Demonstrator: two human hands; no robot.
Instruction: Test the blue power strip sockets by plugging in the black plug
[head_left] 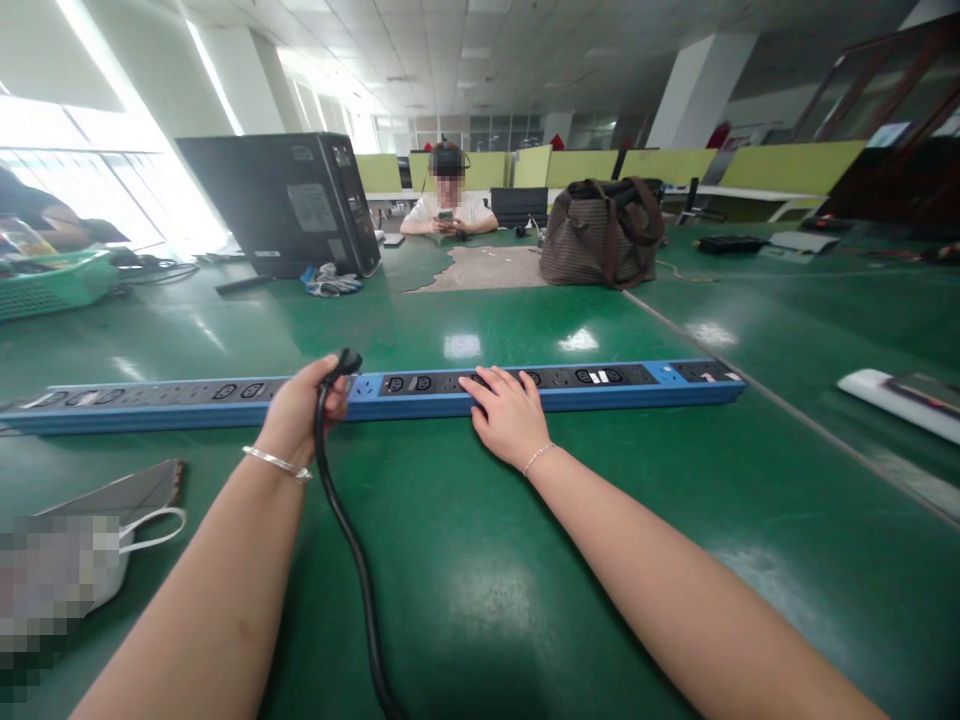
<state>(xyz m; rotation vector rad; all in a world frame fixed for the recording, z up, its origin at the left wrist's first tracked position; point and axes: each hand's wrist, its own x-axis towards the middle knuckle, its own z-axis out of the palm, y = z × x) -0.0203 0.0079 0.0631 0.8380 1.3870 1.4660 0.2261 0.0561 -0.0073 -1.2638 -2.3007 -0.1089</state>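
Observation:
A long blue power strip (435,407) with black socket panels lies across the green table from the left edge to right of centre. My left hand (304,405) is closed round the plug end of a black power cord (347,510), held just above the strip left of its middle. The cord hangs from that hand and runs down out of view at the bottom. My right hand (514,415) rests flat on the strip with its fingers spread, covering some sockets. It holds nothing. Which way the plug's prongs face, I cannot tell.
A black computer case (281,205) and gloves (330,281) stand beyond the strip, near a brown bag (604,235). Across the table sits a person (448,200) with a phone. A green basket (56,285) is far left; a white-edged device (900,400) lies right.

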